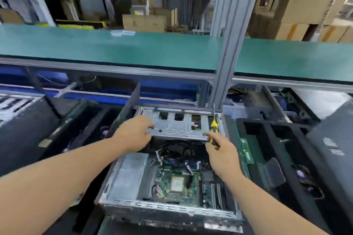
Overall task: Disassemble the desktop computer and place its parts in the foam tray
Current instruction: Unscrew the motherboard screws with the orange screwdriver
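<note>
The open desktop computer case (122, 183) lies in front of me, its green motherboard (177, 183) and black cables (177, 149) exposed. A silver drive cage (177, 124) stands tilted at the far end of the case. My left hand (133, 133) grips the cage's left front edge. My right hand (221, 152) holds a yellow-and-black screwdriver (214, 128), tip pointing up, and its fingertips touch the cage's right front edge. A black foam tray (271, 149) sits to the right, holding green memory sticks (246, 150) and other parts.
A black case panel (332, 150) leans at the far right. Another black foam tray (47, 129) lies to the left. A green-topped shelf (133, 49) runs above the bench, with a grey metal post (227, 53) just behind the case. Cardboard boxes stack in the background.
</note>
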